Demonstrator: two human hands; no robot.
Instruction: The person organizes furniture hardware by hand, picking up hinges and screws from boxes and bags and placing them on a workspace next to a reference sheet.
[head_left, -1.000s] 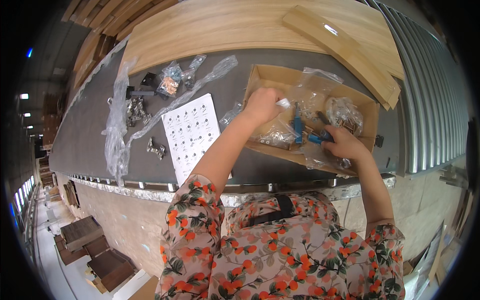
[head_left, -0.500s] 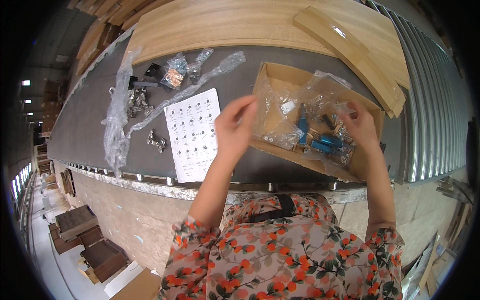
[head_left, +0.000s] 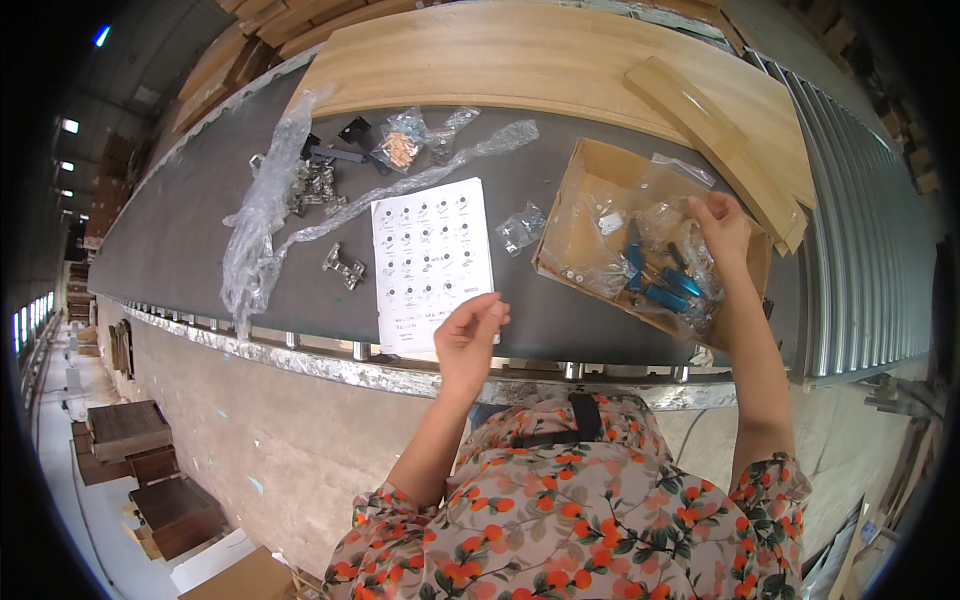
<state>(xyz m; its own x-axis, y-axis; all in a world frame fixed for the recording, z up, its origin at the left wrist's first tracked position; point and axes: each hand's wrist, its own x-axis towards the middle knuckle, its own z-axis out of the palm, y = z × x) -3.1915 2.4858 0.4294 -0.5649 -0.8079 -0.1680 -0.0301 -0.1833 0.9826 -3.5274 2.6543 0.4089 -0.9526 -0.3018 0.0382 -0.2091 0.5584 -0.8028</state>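
Note:
My left hand is at the lower right corner of a printed sheet with rows of small part drawings. Its fingers are curled in toward the thumb; anything between them is too small to see. Over the right side of an open cardboard box, my right hand has its fingertips pinched together beside clear plastic, and what they hold cannot be made out. Inside the box lie clear bags of hardware and blue parts. A small clear bag rests between sheet and box.
Left of the sheet lie crumpled plastic wrap, metal fittings, more fittings and a bag of wooden dowels. Wood-grain panels and a long carton span the back. A roller conveyor stands at right.
My left hand has drawn back from the box's left edge toward me, exposing the small bag beside the box. My right hand stays over the box, its fingers now closer together. The view has shifted slightly.

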